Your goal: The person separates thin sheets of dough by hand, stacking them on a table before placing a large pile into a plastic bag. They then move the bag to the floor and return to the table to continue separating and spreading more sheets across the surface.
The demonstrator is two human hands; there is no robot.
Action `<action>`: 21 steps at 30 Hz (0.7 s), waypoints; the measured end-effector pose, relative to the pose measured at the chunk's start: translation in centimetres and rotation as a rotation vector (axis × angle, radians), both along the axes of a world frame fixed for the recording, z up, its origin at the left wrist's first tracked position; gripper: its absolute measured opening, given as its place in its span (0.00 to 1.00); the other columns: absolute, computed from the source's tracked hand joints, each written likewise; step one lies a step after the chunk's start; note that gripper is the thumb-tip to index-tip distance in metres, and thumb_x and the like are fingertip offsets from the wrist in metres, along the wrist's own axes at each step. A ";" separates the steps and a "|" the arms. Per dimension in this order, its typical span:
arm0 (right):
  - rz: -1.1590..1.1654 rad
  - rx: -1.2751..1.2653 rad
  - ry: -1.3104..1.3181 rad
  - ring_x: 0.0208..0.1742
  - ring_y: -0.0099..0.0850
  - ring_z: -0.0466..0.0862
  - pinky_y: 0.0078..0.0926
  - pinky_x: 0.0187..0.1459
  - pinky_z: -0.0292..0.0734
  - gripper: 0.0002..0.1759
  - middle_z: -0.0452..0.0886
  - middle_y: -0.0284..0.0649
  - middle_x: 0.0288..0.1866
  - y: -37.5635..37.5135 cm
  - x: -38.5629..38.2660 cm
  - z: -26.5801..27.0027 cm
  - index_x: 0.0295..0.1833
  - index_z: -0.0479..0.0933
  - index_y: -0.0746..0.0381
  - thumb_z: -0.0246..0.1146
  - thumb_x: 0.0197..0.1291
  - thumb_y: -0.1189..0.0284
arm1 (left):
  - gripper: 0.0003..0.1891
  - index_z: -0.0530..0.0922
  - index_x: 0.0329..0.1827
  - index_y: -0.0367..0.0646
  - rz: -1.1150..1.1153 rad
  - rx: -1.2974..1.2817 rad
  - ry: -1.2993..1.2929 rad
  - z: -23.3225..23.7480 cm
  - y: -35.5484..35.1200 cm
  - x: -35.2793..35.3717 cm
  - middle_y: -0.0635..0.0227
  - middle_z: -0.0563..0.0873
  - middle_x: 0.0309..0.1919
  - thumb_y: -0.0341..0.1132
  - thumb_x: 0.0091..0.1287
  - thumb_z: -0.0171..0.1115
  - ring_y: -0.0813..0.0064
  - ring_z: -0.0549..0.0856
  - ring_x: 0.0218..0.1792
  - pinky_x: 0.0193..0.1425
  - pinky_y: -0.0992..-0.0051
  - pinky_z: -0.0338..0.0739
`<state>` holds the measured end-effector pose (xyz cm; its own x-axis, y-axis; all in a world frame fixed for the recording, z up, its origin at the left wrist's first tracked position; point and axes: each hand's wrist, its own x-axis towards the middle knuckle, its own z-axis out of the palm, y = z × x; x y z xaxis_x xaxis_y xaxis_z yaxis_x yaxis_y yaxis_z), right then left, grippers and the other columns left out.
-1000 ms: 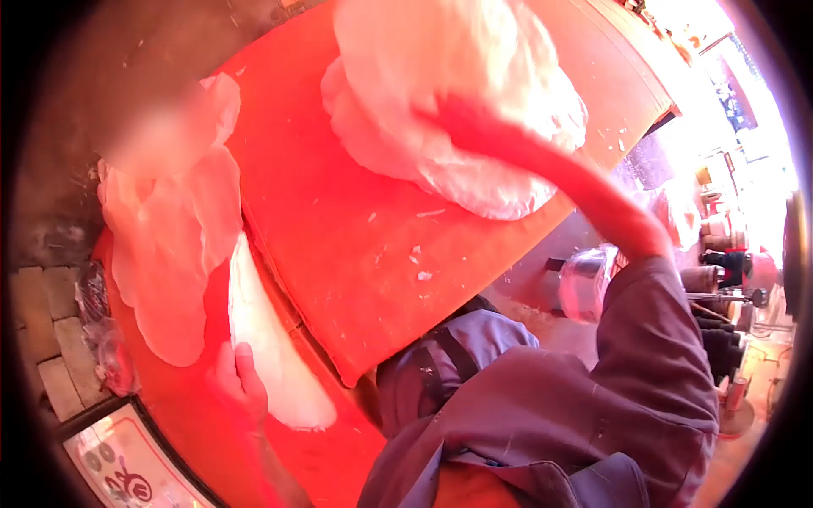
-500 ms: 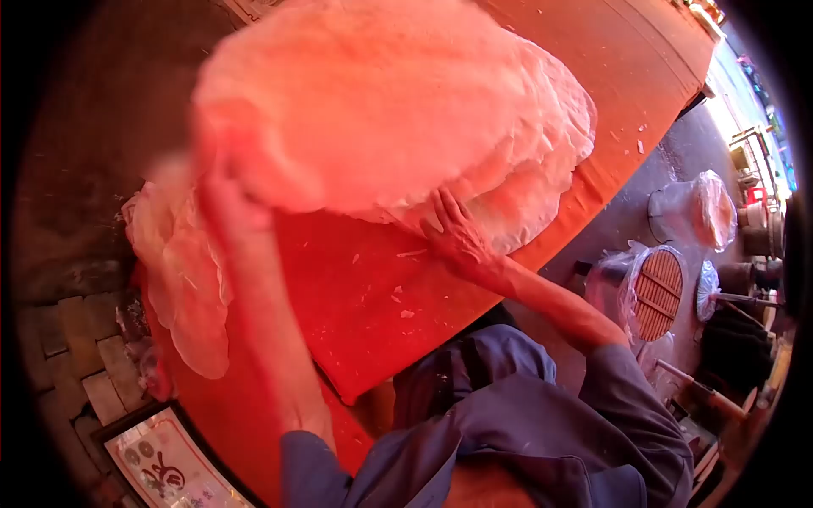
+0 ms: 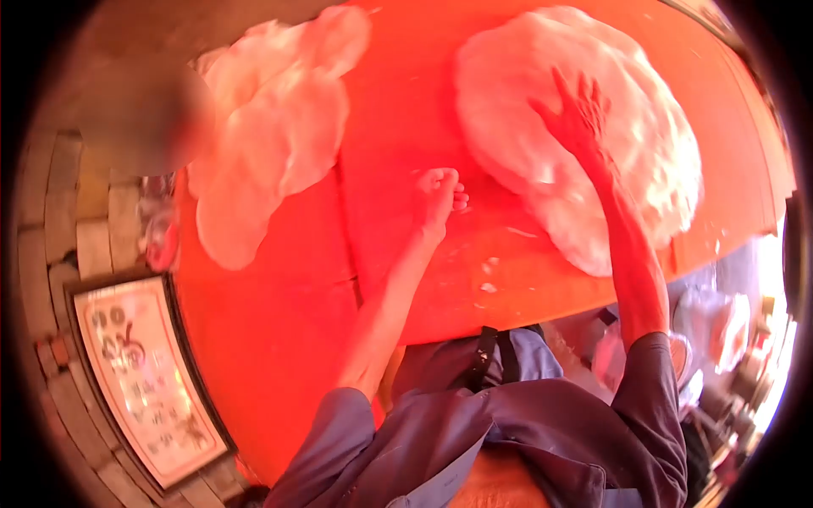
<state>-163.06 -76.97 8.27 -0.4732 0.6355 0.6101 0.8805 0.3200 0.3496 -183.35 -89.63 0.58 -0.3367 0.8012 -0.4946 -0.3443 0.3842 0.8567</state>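
Observation:
My right hand point(image 3: 580, 114) lies with fingers spread on top of a pile of thin, pale, round dough-like sheets point(image 3: 627, 76), on the right of the red-covered table point(image 3: 406, 102). The sheets overlap, and their edges look wavy and wrinkled. My left hand point(image 3: 440, 195) is over the table's middle, left of the pile and apart from it. Its fingers are curled into a loose fist, and nothing shows in them. Further left, more pale sheets point(image 3: 288, 127) lie loosely overlapped near the table's edge.
A framed panel with writing point(image 3: 148, 381) stands at lower left by a brick surface point(image 3: 93, 245). Small pale scraps point(image 3: 489, 288) lie near the table's front edge. Plastic-wrapped containers point(image 3: 716, 326) stand beyond the table at right.
The large sheet that my left hand was raising now lies on the pile, and that hand has come away closed. My right hand has moved from the pile's edge onto its top. The view has shifted.

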 end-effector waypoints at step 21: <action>-0.116 -0.611 0.072 0.70 0.52 0.70 0.53 0.67 0.64 0.32 0.70 0.61 0.67 5.9 1.3 -4.4 0.69 0.71 0.55 0.62 0.63 0.52 | 0.13 0.79 0.45 0.38 -0.325 -0.232 1.676 -2.1 -5.4 -38.7 0.52 0.84 0.48 0.32 0.58 0.61 0.49 0.82 0.53 0.46 0.57 0.79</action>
